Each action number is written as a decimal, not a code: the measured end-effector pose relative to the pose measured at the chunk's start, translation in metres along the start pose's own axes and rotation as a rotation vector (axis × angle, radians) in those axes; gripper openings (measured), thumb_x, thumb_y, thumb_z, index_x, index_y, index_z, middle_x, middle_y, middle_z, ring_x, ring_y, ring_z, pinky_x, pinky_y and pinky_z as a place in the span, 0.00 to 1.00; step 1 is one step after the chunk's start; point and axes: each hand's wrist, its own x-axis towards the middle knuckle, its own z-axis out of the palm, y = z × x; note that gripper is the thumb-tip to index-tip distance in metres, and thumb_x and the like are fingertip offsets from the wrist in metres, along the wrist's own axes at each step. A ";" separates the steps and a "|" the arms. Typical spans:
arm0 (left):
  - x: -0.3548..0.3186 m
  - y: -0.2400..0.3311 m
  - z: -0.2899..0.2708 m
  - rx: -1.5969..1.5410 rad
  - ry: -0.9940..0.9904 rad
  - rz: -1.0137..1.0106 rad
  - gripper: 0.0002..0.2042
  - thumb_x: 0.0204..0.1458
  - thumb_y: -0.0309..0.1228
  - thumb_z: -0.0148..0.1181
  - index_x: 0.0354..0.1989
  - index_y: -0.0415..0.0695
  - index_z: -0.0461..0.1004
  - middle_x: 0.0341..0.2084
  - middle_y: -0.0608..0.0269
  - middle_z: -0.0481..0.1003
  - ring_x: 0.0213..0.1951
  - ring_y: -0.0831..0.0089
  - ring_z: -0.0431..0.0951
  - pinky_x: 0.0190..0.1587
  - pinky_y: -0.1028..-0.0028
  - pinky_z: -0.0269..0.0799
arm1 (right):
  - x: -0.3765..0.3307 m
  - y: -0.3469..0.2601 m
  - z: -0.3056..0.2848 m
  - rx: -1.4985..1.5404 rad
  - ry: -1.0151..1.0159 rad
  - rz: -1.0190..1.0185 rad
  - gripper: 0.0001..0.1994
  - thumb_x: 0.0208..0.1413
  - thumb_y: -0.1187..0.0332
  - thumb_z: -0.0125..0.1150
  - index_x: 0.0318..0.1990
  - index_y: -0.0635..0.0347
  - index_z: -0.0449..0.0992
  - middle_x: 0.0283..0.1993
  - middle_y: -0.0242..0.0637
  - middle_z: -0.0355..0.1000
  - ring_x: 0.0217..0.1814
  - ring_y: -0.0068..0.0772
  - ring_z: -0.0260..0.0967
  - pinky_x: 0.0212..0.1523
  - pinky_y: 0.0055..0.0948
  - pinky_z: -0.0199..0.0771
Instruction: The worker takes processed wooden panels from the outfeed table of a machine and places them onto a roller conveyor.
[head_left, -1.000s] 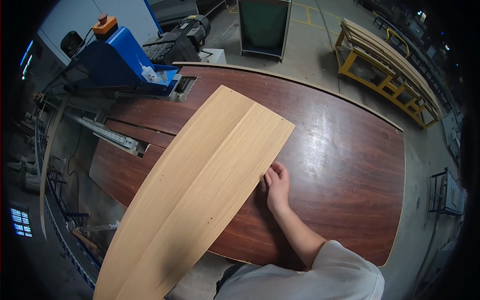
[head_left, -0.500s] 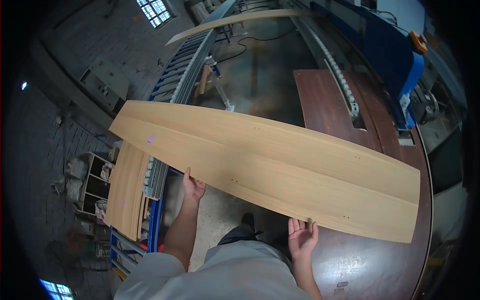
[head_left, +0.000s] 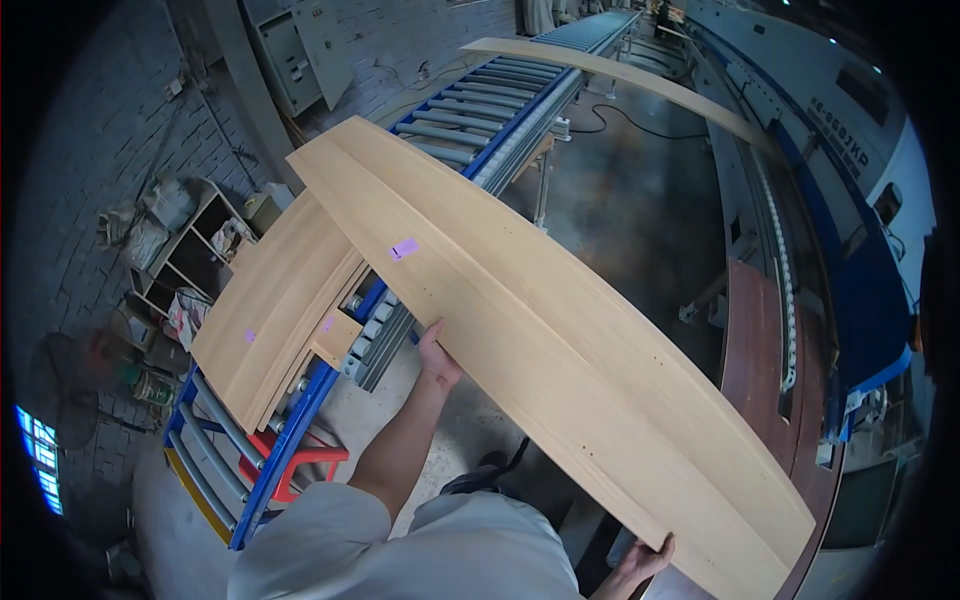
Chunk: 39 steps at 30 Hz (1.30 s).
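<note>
A long wood-grain board [head_left: 560, 340] with a lengthwise ridge and small drilled holes slants across the view, from upper left to lower right. A purple sticker [head_left: 403, 248] is on its left part. My left hand [head_left: 440, 358] grips the near edge, thumb on top, fingers hidden underneath. Farther along that edge, my right hand [head_left: 645, 560] holds the board near its right end, with fingers partly hidden below. The board's left end overhangs a stack of similar boards [head_left: 270, 300] lying on a roller conveyor [head_left: 215, 440]; I cannot tell whether they touch.
Beyond the board runs a second roller conveyor [head_left: 455, 120], with another long board [head_left: 640, 80] spanning to the machine [head_left: 850, 110] at right. A dark red-brown table [head_left: 750, 340] stands at right. A red stool [head_left: 300, 462] and a shelf unit [head_left: 185, 250] are at left.
The view has turned left. The board now slants more steeply, its left end farther toward the back and its right end nearer me. Both hands have stayed on its near edge.
</note>
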 end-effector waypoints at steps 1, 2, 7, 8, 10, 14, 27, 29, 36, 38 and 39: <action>0.000 0.003 0.000 -0.013 -0.001 0.001 0.22 0.53 0.37 0.49 0.55 0.40 0.64 0.50 0.55 0.71 0.52 0.57 0.71 0.54 0.60 0.66 | -0.007 0.000 -0.008 0.003 0.062 -0.033 0.18 0.57 0.66 0.52 0.51 0.70 0.69 0.49 0.49 0.72 0.47 0.43 0.73 0.43 0.37 0.81; -0.005 0.005 0.001 0.079 0.051 -0.018 0.23 0.53 0.38 0.49 0.56 0.39 0.64 0.50 0.54 0.71 0.52 0.57 0.71 0.55 0.60 0.66 | -0.012 0.000 -0.017 0.004 0.122 -0.060 0.21 0.56 0.64 0.52 0.53 0.69 0.67 0.51 0.49 0.70 0.49 0.44 0.72 0.46 0.41 0.79; -0.019 0.029 -0.008 0.210 0.047 -0.082 0.24 0.54 0.40 0.47 0.57 0.39 0.63 0.50 0.54 0.70 0.53 0.58 0.71 0.56 0.59 0.65 | -0.085 0.009 0.016 -0.248 0.189 -0.185 0.37 0.45 0.60 0.59 0.61 0.71 0.57 0.59 0.58 0.61 0.58 0.54 0.62 0.58 0.49 0.64; -0.023 0.036 -0.004 0.165 0.036 -0.064 0.24 0.55 0.41 0.46 0.57 0.39 0.63 0.50 0.54 0.71 0.52 0.59 0.71 0.56 0.59 0.66 | -0.099 0.009 0.026 -0.242 0.235 -0.239 0.36 0.45 0.62 0.59 0.61 0.72 0.57 0.59 0.58 0.62 0.58 0.54 0.62 0.60 0.48 0.62; -0.034 0.052 0.006 0.131 0.027 -0.052 0.25 0.55 0.42 0.45 0.57 0.39 0.63 0.50 0.55 0.71 0.51 0.59 0.72 0.56 0.60 0.66 | -0.121 0.007 0.044 -0.214 0.286 -0.247 0.35 0.45 0.65 0.59 0.60 0.74 0.57 0.58 0.58 0.63 0.60 0.54 0.60 0.63 0.49 0.58; -0.053 0.075 0.006 0.443 0.158 -0.161 0.29 0.57 0.53 0.42 0.55 0.39 0.64 0.48 0.54 0.72 0.48 0.63 0.74 0.49 0.63 0.71 | -0.144 -0.005 0.033 -0.252 0.219 -0.282 0.35 0.45 0.65 0.59 0.59 0.75 0.58 0.58 0.58 0.63 0.61 0.53 0.60 0.63 0.49 0.58; -0.087 0.224 -0.090 1.098 0.440 0.629 0.18 0.56 0.46 0.55 0.33 0.40 0.72 0.19 0.66 0.73 0.17 0.79 0.69 0.21 0.80 0.65 | -0.196 -0.052 -0.056 -0.234 0.200 -0.365 0.34 0.44 0.65 0.59 0.59 0.76 0.58 0.59 0.61 0.60 0.62 0.56 0.58 0.62 0.54 0.58; -0.081 0.238 -0.087 0.800 0.374 0.378 0.20 0.56 0.47 0.54 0.39 0.39 0.71 0.25 0.63 0.75 0.24 0.74 0.72 0.27 0.75 0.70 | -0.200 -0.062 -0.108 -0.242 0.223 -0.266 0.37 0.43 0.65 0.60 0.60 0.76 0.56 0.60 0.61 0.59 0.62 0.55 0.57 0.62 0.55 0.56; -0.080 0.260 -0.151 0.253 0.131 0.196 0.26 0.52 0.44 0.52 0.56 0.38 0.65 0.52 0.48 0.70 0.54 0.51 0.69 0.57 0.53 0.62 | -0.243 -0.050 -0.140 -0.295 0.187 -0.519 0.38 0.40 0.67 0.60 0.60 0.78 0.55 0.59 0.64 0.57 0.61 0.58 0.55 0.64 0.54 0.56; -0.078 0.277 -0.164 0.250 0.149 0.136 0.26 0.52 0.41 0.52 0.56 0.38 0.65 0.51 0.49 0.70 0.53 0.52 0.69 0.57 0.54 0.63 | -0.260 -0.026 -0.100 -0.296 0.278 -0.542 0.37 0.40 0.68 0.59 0.59 0.78 0.56 0.59 0.63 0.57 0.61 0.57 0.54 0.63 0.54 0.57; -0.076 0.279 -0.167 0.235 0.153 0.076 0.25 0.51 0.39 0.52 0.56 0.37 0.65 0.50 0.49 0.71 0.52 0.52 0.70 0.57 0.55 0.64 | -0.268 -0.019 -0.081 -0.286 0.359 -0.578 0.36 0.40 0.69 0.58 0.58 0.79 0.56 0.59 0.61 0.57 0.62 0.55 0.54 0.63 0.54 0.57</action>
